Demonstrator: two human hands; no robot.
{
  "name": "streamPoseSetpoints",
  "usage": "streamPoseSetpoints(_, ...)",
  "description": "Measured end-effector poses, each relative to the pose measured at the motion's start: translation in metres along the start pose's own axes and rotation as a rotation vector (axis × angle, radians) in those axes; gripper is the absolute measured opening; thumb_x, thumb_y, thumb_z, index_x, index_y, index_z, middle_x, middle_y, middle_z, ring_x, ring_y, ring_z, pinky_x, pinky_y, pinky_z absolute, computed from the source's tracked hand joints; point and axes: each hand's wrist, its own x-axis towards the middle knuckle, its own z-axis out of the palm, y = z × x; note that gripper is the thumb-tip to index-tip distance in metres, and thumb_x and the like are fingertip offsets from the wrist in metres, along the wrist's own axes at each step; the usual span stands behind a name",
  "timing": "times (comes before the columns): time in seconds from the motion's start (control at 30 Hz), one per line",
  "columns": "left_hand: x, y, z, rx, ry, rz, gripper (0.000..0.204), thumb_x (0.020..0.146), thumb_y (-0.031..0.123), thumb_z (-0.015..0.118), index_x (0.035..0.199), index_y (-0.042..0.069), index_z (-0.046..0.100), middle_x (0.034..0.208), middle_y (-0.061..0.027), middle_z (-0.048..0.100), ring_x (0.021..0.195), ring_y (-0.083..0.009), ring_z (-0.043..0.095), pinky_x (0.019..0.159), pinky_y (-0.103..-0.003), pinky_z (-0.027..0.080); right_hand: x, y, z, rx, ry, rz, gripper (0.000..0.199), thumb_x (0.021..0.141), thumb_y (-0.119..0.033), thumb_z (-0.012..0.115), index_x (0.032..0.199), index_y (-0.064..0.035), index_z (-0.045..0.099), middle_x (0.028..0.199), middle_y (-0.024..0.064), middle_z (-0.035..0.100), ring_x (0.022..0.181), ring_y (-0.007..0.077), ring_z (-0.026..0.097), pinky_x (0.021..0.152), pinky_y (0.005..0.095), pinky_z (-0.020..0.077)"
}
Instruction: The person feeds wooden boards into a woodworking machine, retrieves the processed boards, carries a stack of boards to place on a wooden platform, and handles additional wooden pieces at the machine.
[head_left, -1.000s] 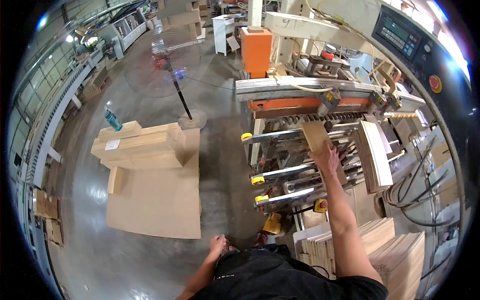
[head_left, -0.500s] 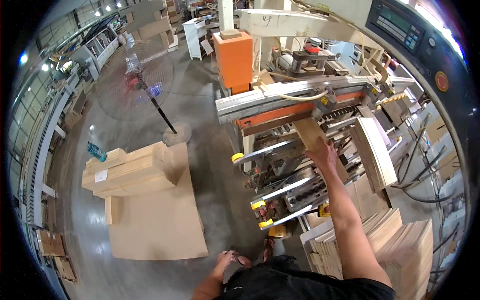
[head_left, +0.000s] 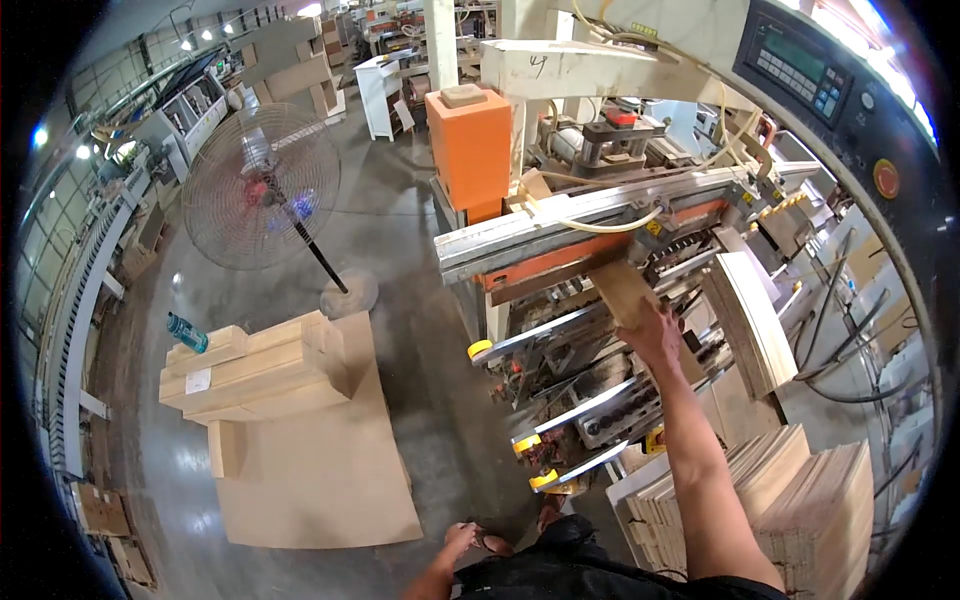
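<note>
The right hand (head_left: 655,335) grips the wooden board (head_left: 620,287) lying on the machine (head_left: 560,259). The left hand (head_left: 461,538) hangs well apart from the machine; I cannot tell its grip.

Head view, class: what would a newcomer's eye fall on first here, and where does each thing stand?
Probably the bright orange box-shaped housing at top centre, by the left end of a long metal beam. Right of centre, the person's right hand lies on a brown board over the metal rails. On the left stands a large round fan, with a stack of pale wood on a cardboard sheet nearer the viewer.
</note>
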Motion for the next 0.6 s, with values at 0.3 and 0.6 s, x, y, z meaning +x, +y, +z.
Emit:
streamPoseSetpoints(0.3,-0.014,-0.004,-0.028,0.136,0.093,-0.028,0.029,0.088,0.034,0.061,0.096,0.006,0.063,0.078,-0.0024,0.064,0.060,-0.0135,0.058,0.045,-0.029,0.041,-0.003,0.003,0.000,0.060,0.031,0.022,0.080,0.059,-0.040,0.079,0.130,-0.0129,0.054,0.131,0.0233,0.046,0.117,0.0405,0.047,0.100,0.0454,0.0397)
streamPoseSetpoints(0.6,-0.022,0.013,0.004,0.036,0.119,0.008,0.031,0.089,0.034,0.060,0.104,0.008,0.060,0.085,-0.0015,0.066,0.067,-0.0127,0.061,0.048,-0.030,0.041,0.012,0.044,0.029,0.075,0.017,-0.038,0.085,0.058,-0.043,0.078,0.134,-0.0156,0.050,0.133,0.0251,0.043,0.122,0.0404,0.044,0.101,0.0444,0.0391)
